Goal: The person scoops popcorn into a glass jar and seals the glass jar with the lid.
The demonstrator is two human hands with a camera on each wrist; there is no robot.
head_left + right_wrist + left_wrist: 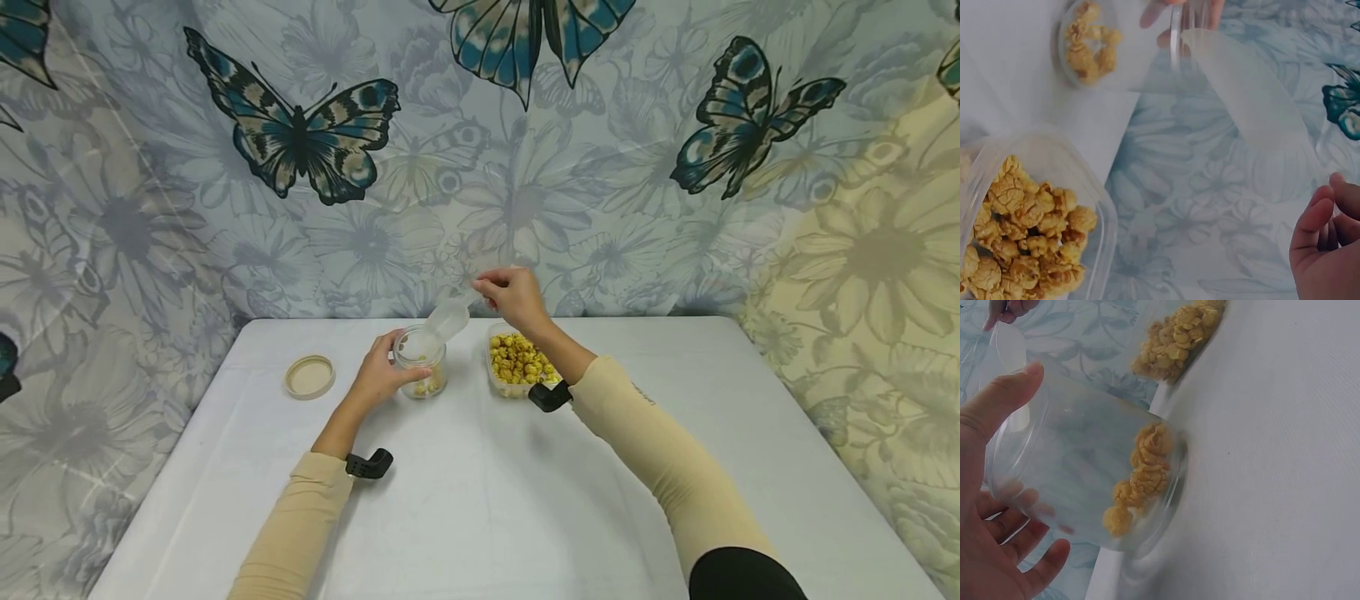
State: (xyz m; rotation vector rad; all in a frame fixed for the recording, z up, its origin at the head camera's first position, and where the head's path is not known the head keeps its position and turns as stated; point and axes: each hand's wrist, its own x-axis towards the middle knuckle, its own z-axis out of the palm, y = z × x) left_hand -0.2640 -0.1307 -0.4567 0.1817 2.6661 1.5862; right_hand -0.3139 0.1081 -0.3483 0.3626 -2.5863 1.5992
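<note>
Just left of the head view's centre, the left hand [378, 375] curves round the jar [422, 358], the right [513, 296] pinches the scoop's [447, 319] handle, its bowl tilted at the jar's mouth! Popcorn [1150, 447] on the bottom: looks like the pouring step. Next calls for a steady jar, then the tub [510, 390], right of centre.

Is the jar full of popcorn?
No, the left wrist view shows only a few pieces of popcorn at the bottom of the jar.
</note>
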